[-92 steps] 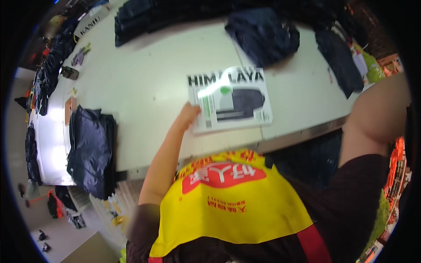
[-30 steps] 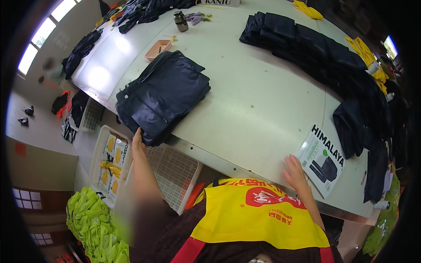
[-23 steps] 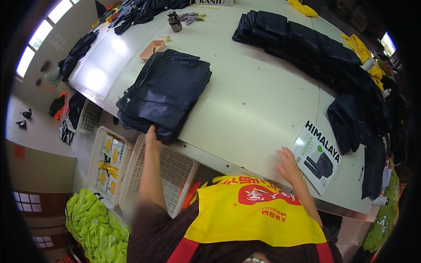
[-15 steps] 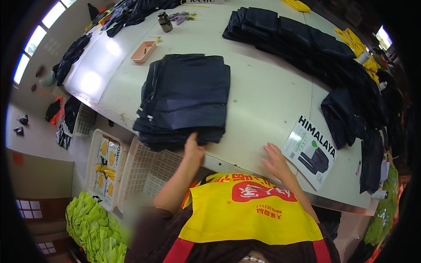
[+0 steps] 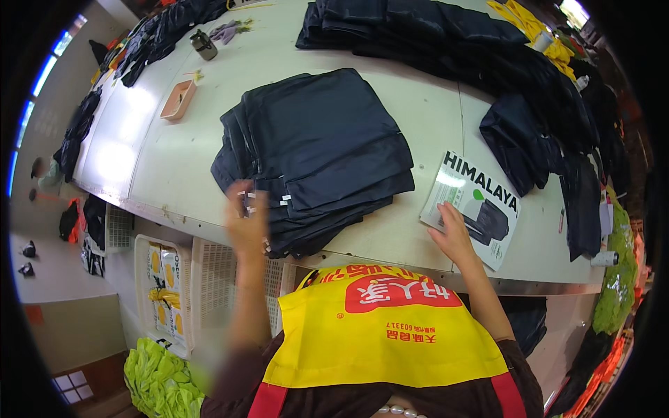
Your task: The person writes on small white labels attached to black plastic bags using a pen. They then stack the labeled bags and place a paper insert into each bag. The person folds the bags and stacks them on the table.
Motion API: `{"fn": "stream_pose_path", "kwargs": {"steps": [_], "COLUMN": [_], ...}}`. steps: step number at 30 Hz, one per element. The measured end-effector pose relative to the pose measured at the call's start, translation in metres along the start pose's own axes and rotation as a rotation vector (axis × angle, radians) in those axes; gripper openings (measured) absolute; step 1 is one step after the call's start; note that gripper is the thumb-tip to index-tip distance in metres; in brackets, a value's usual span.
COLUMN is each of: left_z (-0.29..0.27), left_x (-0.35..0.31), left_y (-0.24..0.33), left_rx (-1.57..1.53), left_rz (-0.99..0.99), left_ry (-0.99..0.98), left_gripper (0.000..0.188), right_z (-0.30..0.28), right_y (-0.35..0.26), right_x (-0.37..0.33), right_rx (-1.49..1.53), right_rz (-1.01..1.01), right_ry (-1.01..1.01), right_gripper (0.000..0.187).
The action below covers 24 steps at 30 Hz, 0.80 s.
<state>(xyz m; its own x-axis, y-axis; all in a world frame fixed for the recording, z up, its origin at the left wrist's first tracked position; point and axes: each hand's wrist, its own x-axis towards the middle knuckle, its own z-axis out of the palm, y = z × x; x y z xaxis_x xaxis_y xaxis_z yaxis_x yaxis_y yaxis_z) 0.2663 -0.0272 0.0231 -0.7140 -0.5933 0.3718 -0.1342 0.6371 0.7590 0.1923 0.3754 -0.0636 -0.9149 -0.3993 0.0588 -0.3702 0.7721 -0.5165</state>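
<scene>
A: While the left hand (image 5: 247,226) sits on the near edge of the stack of dark folded garments (image 5: 317,157), fingers look curled at the small white tags, but it's blurred, can't tell if anything is pinched.

B: Right hand (image 5: 453,237)?

A: Flat, fingers spread, pressing the printed card (image 5: 474,205) near the table (image 5: 432,104) edge. Holding nothing.

B: Where's the stack?

A: Centre of the table, in front of the yellow apron (image 5: 383,334), card just right of it.

B: Progress?

A: Judging by layout: one pile neatly stacked, a loose dark heap (image 5: 516,139) and a long row (image 5: 446,35) beyond unsorted. Looks early to midway.
</scene>
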Motion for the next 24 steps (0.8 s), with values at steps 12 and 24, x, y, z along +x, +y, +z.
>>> {"fn": "stream_pose_path", "kwargs": {"steps": [12,24], "left_z": [0.009,0.253], "left_x": [0.040,0.005], "left_y": [-0.111,-0.019], "left_rx": [-0.431,-0.927], "left_rz": [-0.998,-1.032], "left_ry": [-0.410,-0.270], "left_gripper": [0.090,0.037], "right_z": [0.046,-0.053], "right_y": [-0.035,0.077], "right_x": [0.168,0.177], "right_rx": [0.907,0.437], "right_rz": [0.345,0.120], "right_ry": [-0.045,0.539], "right_gripper": [0.075,0.050]}}
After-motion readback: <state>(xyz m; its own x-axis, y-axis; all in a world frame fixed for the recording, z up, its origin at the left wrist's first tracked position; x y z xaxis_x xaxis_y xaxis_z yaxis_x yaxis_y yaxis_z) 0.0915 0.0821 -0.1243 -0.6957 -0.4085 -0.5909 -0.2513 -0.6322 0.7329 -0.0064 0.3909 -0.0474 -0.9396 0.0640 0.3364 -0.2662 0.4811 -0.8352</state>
